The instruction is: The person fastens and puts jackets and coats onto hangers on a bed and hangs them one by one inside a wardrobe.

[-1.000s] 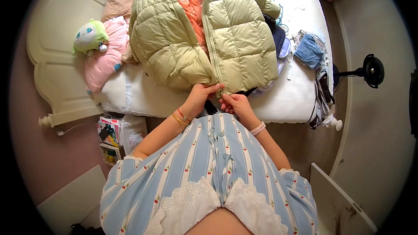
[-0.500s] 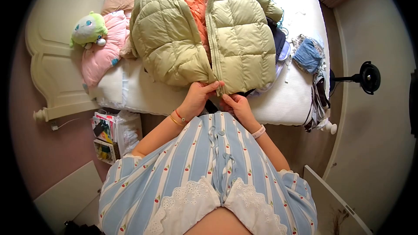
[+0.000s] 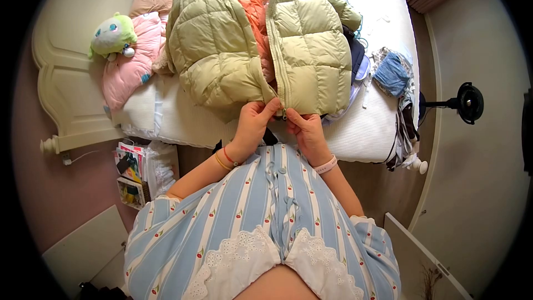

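Note:
A light green puffer jacket (image 3: 311, 50) lies on the bed, its front parted over an orange quilted layer (image 3: 252, 5). My left hand (image 3: 255, 125) pinches the hem of the left front panel beside the zipper. Close to it, on the right, my right hand (image 3: 308, 136) grips the bottom corner of the other panel. A small zipper pull (image 3: 285, 114) hangs between the fingertips. The two zipper edges meet at the hem and spread apart above it.
On the bed (image 3: 361, 139) are a pink pillow (image 3: 130, 78) with a green and white plush toy (image 3: 114, 36), and denim clothing (image 3: 392, 73). A black fan (image 3: 469, 103) stands at the right. Books and bags (image 3: 133, 164) sit at the lower left.
My hands have shifted slightly, and the zipper pull now shows between them. The bottoms of the jacket's front edges have moved a little to the right and up.

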The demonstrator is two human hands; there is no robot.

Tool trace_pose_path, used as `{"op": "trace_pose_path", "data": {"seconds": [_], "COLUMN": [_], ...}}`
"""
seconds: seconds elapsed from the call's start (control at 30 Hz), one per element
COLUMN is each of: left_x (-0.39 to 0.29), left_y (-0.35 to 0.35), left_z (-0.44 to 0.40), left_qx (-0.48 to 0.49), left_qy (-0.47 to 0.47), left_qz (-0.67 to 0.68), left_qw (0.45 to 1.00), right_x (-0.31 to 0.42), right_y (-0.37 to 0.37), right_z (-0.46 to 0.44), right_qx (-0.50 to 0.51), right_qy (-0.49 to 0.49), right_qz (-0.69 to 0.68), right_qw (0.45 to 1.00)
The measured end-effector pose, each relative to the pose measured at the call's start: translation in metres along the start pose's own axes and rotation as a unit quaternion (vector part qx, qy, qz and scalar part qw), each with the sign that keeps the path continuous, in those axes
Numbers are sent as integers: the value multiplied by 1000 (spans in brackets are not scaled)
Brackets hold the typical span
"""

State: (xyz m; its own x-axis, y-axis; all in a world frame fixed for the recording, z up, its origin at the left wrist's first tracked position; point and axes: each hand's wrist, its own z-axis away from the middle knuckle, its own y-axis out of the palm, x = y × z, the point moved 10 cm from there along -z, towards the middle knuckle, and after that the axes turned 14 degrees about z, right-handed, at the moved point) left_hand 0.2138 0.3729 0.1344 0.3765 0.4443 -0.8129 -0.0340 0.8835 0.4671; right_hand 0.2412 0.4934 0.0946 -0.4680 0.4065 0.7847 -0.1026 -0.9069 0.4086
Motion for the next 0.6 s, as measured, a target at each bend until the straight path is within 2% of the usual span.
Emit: {"op": "trace_pose_path", "data": {"seconds": [0.17,0.37,0.6], "left_x": [-8,-9,-10], "left_y": [-2,-7,-6], "left_z": [-2,-3,-2], "left_qx": [12,-2,22], "left_qy": [67,86,79], "left_qz": [-64,-112,-138], "left_qw": [996,990,987], "right_x": [1,5,2], "right_y": [0,2,2], "right_z": [-1,2,2], "right_qx": [-21,-39,-31], "right_qy": [-26,-44,-73], "right_qz": [15,46,22], "right_qw": [999,997,997]}}
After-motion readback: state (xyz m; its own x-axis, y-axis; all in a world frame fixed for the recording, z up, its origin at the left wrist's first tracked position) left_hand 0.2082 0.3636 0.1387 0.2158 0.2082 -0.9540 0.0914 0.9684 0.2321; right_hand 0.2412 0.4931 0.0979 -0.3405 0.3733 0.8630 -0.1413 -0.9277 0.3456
